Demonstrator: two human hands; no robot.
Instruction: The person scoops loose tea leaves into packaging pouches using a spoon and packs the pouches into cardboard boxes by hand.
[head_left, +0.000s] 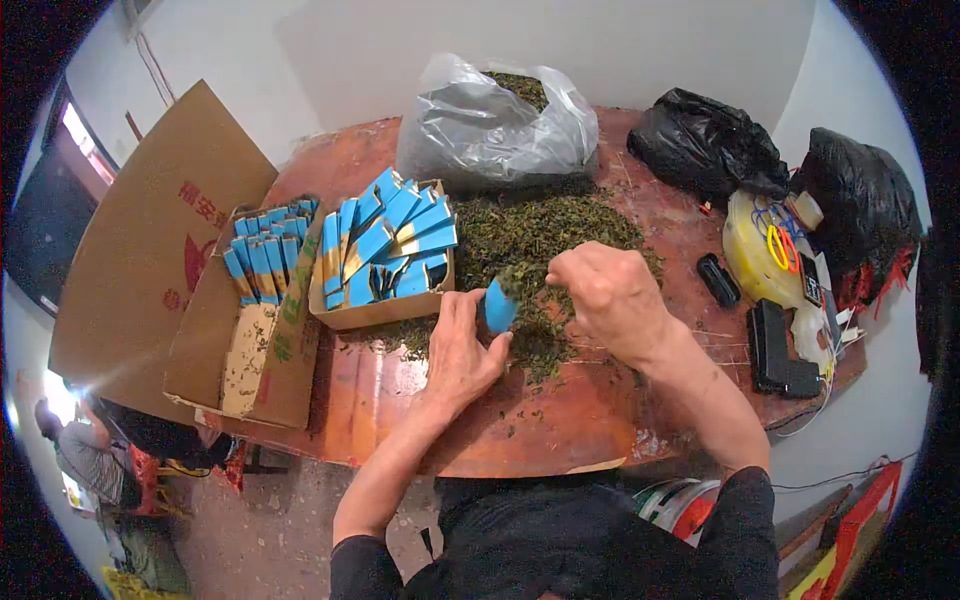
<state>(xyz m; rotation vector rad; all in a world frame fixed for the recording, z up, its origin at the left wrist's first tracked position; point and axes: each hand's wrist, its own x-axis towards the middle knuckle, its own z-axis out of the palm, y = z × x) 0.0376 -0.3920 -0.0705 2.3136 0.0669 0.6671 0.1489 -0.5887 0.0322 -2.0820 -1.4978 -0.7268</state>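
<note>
A small blue packet [499, 308] stands tilted in my left hand [463, 350], whose fingers and thumb close around its side. Dark dried leaves show at the packet's top. Just right of that opening, my right hand [612, 298] is closed with its fingertips pinched together. Whatever sits between those fingertips is hidden or too small to name. Beneath and behind both hands spreads a pile of loose dried tea leaves [560, 232]. To the left, a shallow cardboard box [385, 312] holds several blue and gold packets [372, 250] lying at different angles.
Further left, a longer cardboard box [285, 375] contains upright packets in rows. A clear plastic bag [470, 135] of leaves stands at the back. Black bags [705, 145], orange-handled scissors [782, 248] and a black device [775, 350] occupy the right side. Another person [88, 460] is at lower left.
</note>
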